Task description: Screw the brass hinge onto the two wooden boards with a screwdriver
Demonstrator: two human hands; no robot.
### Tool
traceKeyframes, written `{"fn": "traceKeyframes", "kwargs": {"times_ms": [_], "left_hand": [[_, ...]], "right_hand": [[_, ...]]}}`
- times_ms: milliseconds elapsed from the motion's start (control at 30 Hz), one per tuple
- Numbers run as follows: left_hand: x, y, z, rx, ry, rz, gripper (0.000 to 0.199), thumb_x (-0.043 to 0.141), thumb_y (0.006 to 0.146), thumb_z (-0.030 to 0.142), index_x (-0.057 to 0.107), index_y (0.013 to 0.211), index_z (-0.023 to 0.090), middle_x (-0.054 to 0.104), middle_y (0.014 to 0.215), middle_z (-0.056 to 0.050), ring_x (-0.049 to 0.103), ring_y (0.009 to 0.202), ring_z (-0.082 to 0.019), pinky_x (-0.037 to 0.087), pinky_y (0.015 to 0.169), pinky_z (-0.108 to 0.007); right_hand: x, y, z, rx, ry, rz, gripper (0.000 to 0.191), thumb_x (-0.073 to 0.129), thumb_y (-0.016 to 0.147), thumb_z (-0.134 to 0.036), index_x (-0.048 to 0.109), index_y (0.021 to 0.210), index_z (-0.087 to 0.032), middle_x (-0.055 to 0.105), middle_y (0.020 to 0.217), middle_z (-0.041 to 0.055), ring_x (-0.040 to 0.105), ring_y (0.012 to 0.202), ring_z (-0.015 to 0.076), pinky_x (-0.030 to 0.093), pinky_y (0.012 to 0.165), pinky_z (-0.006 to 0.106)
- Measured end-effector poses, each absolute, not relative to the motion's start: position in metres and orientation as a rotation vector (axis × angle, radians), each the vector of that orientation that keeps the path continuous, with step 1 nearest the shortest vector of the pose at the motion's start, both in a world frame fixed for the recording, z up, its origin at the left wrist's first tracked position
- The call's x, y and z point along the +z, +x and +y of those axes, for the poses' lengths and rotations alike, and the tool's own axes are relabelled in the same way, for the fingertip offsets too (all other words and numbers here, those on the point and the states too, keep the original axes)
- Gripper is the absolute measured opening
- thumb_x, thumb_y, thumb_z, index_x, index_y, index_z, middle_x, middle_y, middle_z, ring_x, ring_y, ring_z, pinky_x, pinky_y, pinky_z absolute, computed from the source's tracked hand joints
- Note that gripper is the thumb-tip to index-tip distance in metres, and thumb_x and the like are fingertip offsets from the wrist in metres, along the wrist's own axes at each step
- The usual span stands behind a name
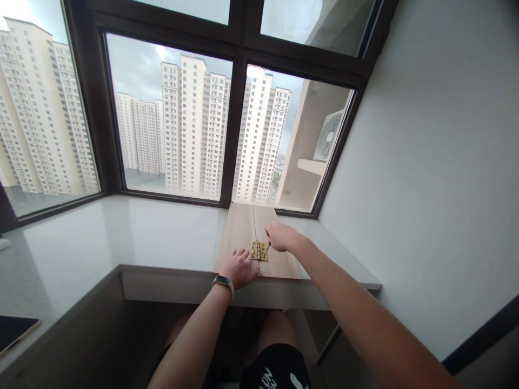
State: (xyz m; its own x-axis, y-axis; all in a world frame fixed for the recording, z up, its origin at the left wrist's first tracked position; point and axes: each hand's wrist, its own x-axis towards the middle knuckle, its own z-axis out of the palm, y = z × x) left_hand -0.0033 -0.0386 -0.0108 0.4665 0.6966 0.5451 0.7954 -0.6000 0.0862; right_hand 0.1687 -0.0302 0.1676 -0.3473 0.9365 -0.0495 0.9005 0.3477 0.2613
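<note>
A brass hinge (258, 250) lies across the seam between two light wooden boards (239, 227), which sit side by side on the white sill. My right hand (281, 236) is closed around a screwdriver (266, 249); its slim metal shaft slants down to the hinge's right leaf, and the handle is hidden in my fist. My left hand (240, 268) rests on the left board at the hinge's lower left edge, fingers slightly bent and thumb stretched toward the seam. The left fingertips are close to the hinge's left leaf. Screws are too small to make out.
The white sill (170, 237) runs beneath dark-framed windows (239, 124). A dark flat device (16, 330) lies at the far left edge. A grey-white wall (438, 162) rises on the right. The sill's front edge is just above my knees.
</note>
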Motion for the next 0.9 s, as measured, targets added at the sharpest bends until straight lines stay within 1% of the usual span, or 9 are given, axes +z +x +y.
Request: {"fn": "traceKeyframes", "kwargs": {"times_ms": [100,200,367,567,667,767,833,900], "left_hand": [[-0.010,-0.004,-0.039,-0.815,-2.535,-1.292,0.039,0.049,0.098,0.050,0.064,0.114,0.018,0.065,0.115,-0.016,0.056,0.115,-0.031,0.042,0.102,-0.048],[-0.010,-0.003,-0.039,-0.823,-2.535,-1.292,0.039,0.049,0.098,0.050,0.064,0.115,0.018,0.065,0.116,-0.016,0.055,0.115,-0.031,0.041,0.102,-0.049],[-0.010,-0.003,-0.040,-0.824,-2.536,-1.300,0.037,0.051,0.097,0.048,0.064,0.114,0.018,0.065,0.113,-0.016,0.055,0.114,-0.031,0.041,0.101,-0.048],[-0.008,-0.002,-0.040,-0.813,-2.530,-1.303,0.039,0.049,0.097,0.050,0.064,0.113,0.018,0.065,0.113,-0.016,0.056,0.113,-0.031,0.042,0.100,-0.048],[-0.008,-0.002,-0.041,-0.810,-2.529,-1.299,0.038,0.049,0.098,0.050,0.064,0.111,0.018,0.065,0.112,-0.015,0.056,0.112,-0.031,0.042,0.099,-0.047],[-0.009,-0.002,-0.040,-0.818,-2.521,-1.296,0.039,0.050,0.098,0.050,0.064,0.112,0.017,0.065,0.112,-0.015,0.056,0.112,-0.030,0.042,0.100,-0.047],[-0.010,-0.002,-0.039,-0.826,-2.516,-1.291,0.042,0.049,0.098,0.052,0.064,0.114,0.017,0.065,0.113,-0.015,0.056,0.113,-0.031,0.042,0.100,-0.047],[-0.011,-0.003,-0.038,-0.830,-2.516,-1.287,0.045,0.048,0.098,0.055,0.064,0.116,0.017,0.065,0.113,-0.015,0.056,0.114,-0.031,0.042,0.101,-0.048]], "right_hand": [[0.168,0.168,-0.032,0.352,1.618,2.449,0.014,0.063,0.091,-0.026,0.066,0.104,-0.021,0.068,0.114,0.0110,0.067,0.098,0.0229,0.048,0.075,0.029],[0.169,0.167,-0.033,0.408,1.600,2.463,0.011,0.063,0.090,-0.024,0.068,0.099,-0.021,0.071,0.109,0.0105,0.067,0.094,0.0228,0.048,0.074,0.029],[0.168,0.164,-0.032,0.382,1.633,2.435,0.018,0.062,0.089,-0.022,0.072,0.103,-0.020,0.072,0.110,0.0134,0.068,0.098,0.0238,0.050,0.079,0.030],[0.165,0.157,-0.031,0.392,1.684,2.393,0.026,0.059,0.088,-0.023,0.073,0.110,-0.017,0.073,0.110,0.0167,0.070,0.098,0.0276,0.052,0.078,0.033],[0.165,0.153,-0.032,0.390,1.715,2.359,0.029,0.061,0.088,-0.027,0.073,0.112,-0.016,0.072,0.111,0.0188,0.069,0.102,0.0292,0.053,0.081,0.035],[0.167,0.152,-0.032,0.367,1.709,2.351,0.030,0.064,0.088,-0.030,0.071,0.114,-0.017,0.071,0.113,0.0182,0.069,0.105,0.0297,0.053,0.083,0.036],[0.169,0.154,-0.033,0.347,1.678,2.375,0.034,0.067,0.086,-0.028,0.068,0.118,-0.017,0.068,0.119,0.0177,0.068,0.104,0.0282,0.053,0.082,0.034],[0.170,0.156,-0.035,0.339,1.625,2.405,0.040,0.069,0.083,-0.020,0.064,0.122,-0.017,0.065,0.125,0.0177,0.068,0.104,0.0260,0.052,0.081,0.031]]}}
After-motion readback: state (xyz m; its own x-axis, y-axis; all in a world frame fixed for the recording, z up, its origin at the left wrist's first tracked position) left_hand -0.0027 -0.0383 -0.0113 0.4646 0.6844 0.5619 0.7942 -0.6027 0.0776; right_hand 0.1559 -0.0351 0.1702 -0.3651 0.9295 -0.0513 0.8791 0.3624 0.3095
